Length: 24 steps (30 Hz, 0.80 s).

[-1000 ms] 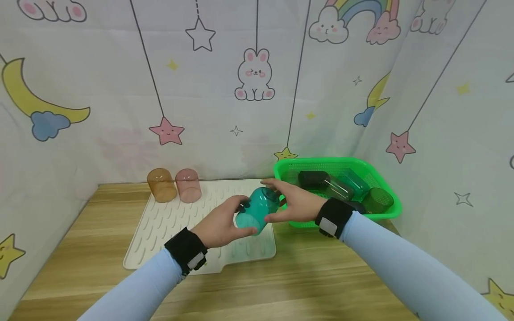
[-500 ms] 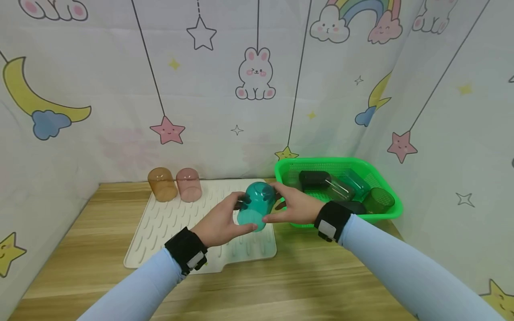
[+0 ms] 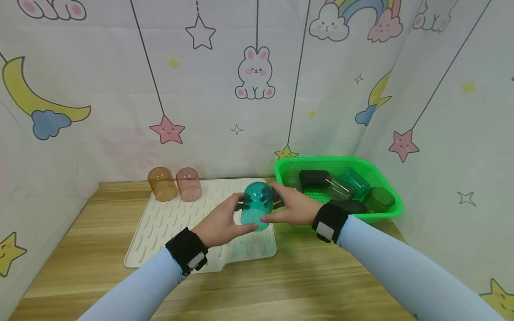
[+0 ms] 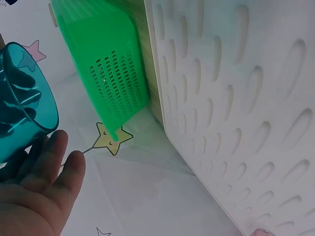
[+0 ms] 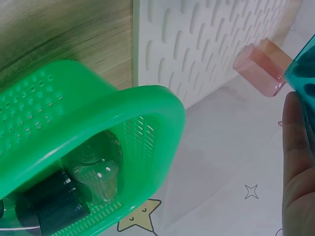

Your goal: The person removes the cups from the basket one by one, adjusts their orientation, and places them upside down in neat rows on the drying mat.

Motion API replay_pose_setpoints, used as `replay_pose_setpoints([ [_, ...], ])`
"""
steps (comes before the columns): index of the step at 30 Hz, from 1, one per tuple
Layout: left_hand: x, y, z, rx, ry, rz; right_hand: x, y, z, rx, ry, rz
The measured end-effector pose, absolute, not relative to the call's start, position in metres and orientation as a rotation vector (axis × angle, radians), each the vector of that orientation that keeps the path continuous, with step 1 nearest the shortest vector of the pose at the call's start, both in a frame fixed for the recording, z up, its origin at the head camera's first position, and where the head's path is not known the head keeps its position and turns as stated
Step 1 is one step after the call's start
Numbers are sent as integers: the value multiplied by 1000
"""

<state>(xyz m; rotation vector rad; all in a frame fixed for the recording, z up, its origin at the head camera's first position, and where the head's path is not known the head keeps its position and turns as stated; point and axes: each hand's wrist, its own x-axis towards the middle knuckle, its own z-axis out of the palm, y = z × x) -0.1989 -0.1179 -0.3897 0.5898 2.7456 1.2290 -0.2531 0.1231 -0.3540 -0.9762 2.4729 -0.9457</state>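
A see-through teal cup [image 3: 257, 206] is held between both hands above the right part of the white ridged drying mat [image 3: 180, 240]. My left hand [image 3: 218, 223] grips its left side, thumb along the front near the lower end. From the right, my right hand [image 3: 295, 205] holds it with the thumb on the front and the fingers behind. The cup stands nearly upright, its rounded closed end up. In the left wrist view the teal cup [image 4: 29, 103] shows its rim, with fingers seen through the wall. An amber cup [image 3: 162, 184] and a pink cup [image 3: 188, 184] stand upside down at the mat's back left.
A green plastic basket [image 3: 385, 217] at the back right holds several cups, among them a black cup [image 3: 314, 179], a clear cup [image 3: 340, 188], a teal cup [image 3: 355, 182] and an olive cup [image 3: 379, 199]. Wooden tabletop [image 3: 305, 272] lies in front; a patterned curtain [image 3: 217, 98] hangs behind.
The teal cup has turned from tilted, with its open rim showing at the top, to nearly upright with its closed end up. Both hands stay around it in about the same place.
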Motion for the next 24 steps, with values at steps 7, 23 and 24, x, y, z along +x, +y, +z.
replay_pose_setpoints([
  [7,-200,-123,-385,635,2760,1216,-253,123,-354,-1027,2513,-926],
  [23,-198,-112,-364,609,2744,1296,-249,121,-356,-975,2574,-791],
  [24,-198,-112,-364,610,2744,1302,-249,121,-356,-979,2574,-785],
])
